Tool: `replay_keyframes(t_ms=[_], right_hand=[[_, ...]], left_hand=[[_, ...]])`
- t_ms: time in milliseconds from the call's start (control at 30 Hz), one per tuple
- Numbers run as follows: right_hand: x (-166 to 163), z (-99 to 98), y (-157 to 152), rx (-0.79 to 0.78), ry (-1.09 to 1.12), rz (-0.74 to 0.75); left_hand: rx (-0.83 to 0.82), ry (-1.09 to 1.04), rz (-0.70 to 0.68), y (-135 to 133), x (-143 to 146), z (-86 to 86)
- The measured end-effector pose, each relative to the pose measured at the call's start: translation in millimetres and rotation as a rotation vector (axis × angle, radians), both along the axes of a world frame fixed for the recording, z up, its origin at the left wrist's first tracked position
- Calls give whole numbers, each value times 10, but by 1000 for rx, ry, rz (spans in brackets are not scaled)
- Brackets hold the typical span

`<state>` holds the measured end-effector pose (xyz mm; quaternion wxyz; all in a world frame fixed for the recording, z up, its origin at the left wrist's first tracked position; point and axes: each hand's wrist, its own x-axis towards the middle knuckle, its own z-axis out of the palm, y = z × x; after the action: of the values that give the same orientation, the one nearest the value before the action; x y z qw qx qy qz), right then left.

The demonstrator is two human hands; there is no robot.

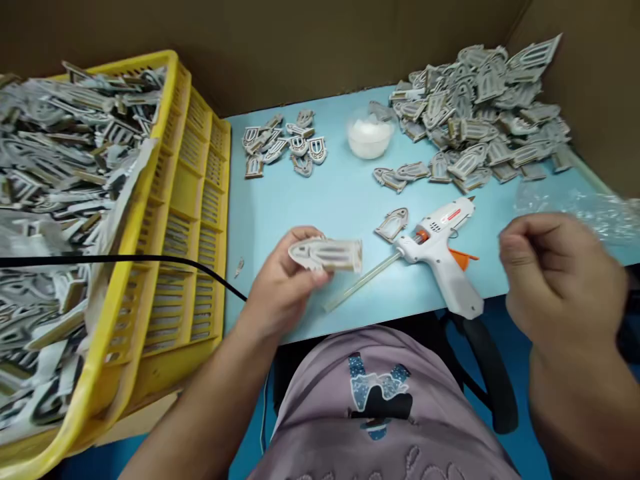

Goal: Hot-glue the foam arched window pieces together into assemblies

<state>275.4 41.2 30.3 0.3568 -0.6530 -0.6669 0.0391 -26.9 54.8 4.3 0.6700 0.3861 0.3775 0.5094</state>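
My left hand (287, 283) grips a small whitewashed arched window-shaped piece (327, 255) between thumb and fingers, held above the front of the table. Out to the right, my right hand (565, 273) is raised with its fingers curled together; whatever they may hold is hidden. Between the hands a white glue gun (443, 250) lies on its side, its orange trigger to the right and a clear glue stick (363, 281) poking from its back end. Just behind the gun's tail rests a single arched piece (392, 224).
A yellow crate (183, 173) piled with similar pieces stands left, a black cable (125, 258) crossing it. Several pieces (274, 148) lie at back left of the blue table (310, 200). A bowl of white material (370, 137), a large heap (475, 113) and clear plastic (585, 213) lie further right.
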Motion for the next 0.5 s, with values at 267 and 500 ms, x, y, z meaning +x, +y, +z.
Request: replay_keyframes(t_ms=[267,500], right_hand=[[-273,-333,-329,-128,-293,378],[-384,-375,-120,-227,-477,275]], left_hand=[[324,831,-30,1159,968,-18],[516,1139,6,1705,1674,-217]])
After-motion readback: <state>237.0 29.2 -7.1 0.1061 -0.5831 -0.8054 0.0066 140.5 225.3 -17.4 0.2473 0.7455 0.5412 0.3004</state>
